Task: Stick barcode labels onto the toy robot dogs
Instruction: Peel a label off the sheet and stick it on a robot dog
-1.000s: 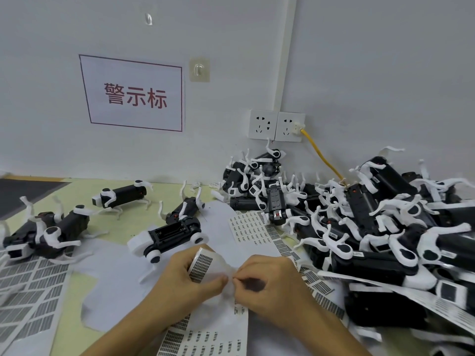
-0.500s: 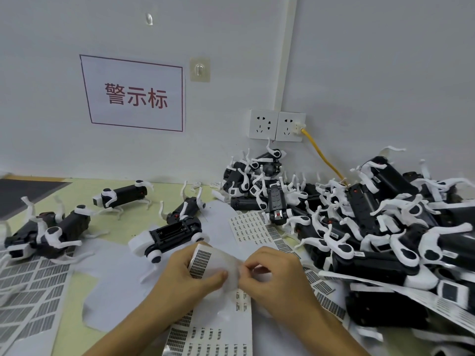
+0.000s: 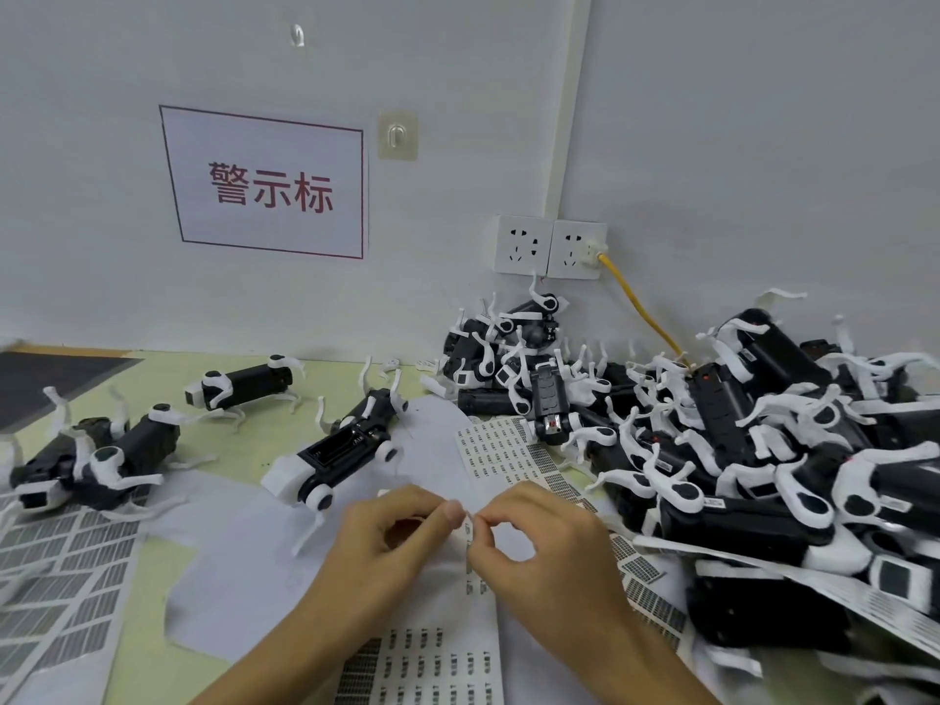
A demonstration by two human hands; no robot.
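Note:
My left hand (image 3: 391, 541) and my right hand (image 3: 539, 541) meet over a barcode label sheet (image 3: 437, 648) low in the middle. The left thumb and fingers pinch the sheet's top edge. The right thumb and forefinger pinch a small label (image 3: 468, 531) at that edge. Just behind the hands a black and white toy robot dog (image 3: 341, 455) lies belly up on white paper. A big heap of toy dogs (image 3: 712, 450) fills the right side.
Three more toy dogs (image 3: 91, 460) stand or lie at the left, one (image 3: 244, 384) near the wall. Label sheets lie at the far left (image 3: 56, 567) and behind the hands (image 3: 503, 450). A yellow cable (image 3: 641, 307) runs from the wall socket into the heap.
The curled-up top of the label sheet has been flattened down. My right fingers have shifted up to the sheet's edge and now pinch a small label there.

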